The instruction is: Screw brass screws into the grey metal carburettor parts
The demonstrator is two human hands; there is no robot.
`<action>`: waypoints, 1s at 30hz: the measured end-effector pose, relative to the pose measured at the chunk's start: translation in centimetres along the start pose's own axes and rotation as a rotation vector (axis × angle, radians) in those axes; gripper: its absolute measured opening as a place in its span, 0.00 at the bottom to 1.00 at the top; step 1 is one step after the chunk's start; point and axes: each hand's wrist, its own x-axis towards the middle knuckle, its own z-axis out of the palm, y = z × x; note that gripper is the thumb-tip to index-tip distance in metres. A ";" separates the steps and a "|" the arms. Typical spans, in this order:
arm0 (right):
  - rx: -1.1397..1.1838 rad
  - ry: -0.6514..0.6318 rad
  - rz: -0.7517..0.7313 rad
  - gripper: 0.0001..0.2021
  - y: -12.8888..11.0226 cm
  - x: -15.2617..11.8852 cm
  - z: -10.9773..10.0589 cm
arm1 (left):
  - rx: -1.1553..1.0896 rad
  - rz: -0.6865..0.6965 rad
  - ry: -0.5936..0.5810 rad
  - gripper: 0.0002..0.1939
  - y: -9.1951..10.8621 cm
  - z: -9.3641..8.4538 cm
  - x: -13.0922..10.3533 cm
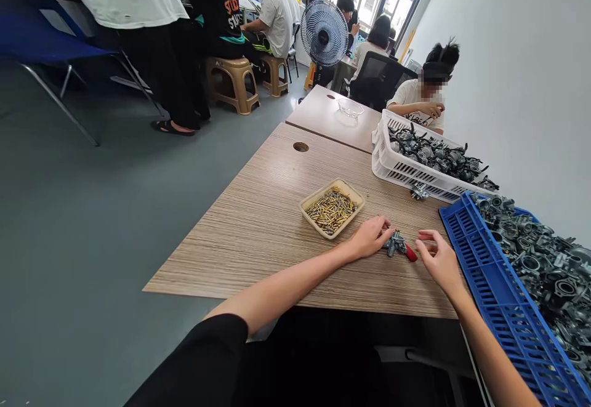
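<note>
On the wooden table lies a small grey metal carburetor (394, 244). My left hand (370, 236) grips its left side with thumb and fingers. A red screwdriver-like handle (410, 253) sticks out at the carburetor's lower right; its far end is hidden. Just to the right of that handle, my right hand (438, 259) is held with curved fingers apart and nothing between them. Beyond my left hand stands a beige plastic tray (308, 215) full of small brass-coloured, screw-like pieces (333, 210).
A blue crate (489, 271) heaped with carburetor bodies flanks my right arm. Behind it, a white crate (392, 167) holds more carburetors, with one loose carburetor (419, 191) in front. A co-worker (418, 96) sits beyond. A clear dish (351, 108) and a fan (324, 32) are farther off.
</note>
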 end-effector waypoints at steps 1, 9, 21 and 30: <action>-0.102 0.087 -0.071 0.21 0.7 -0.2 0.0 | 0.019 0.017 0.011 0.11 0.7 -0.4 -0.1; -0.302 0.187 -0.210 0.21 5.1 -2.5 3.9 | 0.430 -0.053 0.025 0.09 2.0 -12.2 0.8; -0.381 0.304 -0.161 0.23 5.4 -2.7 4.8 | 0.532 -0.194 -0.081 0.10 -3.8 -15.3 -1.1; -0.391 0.303 -0.137 0.23 5.4 -2.9 4.7 | 0.531 -0.191 -0.123 0.10 -3.2 -15.7 -1.1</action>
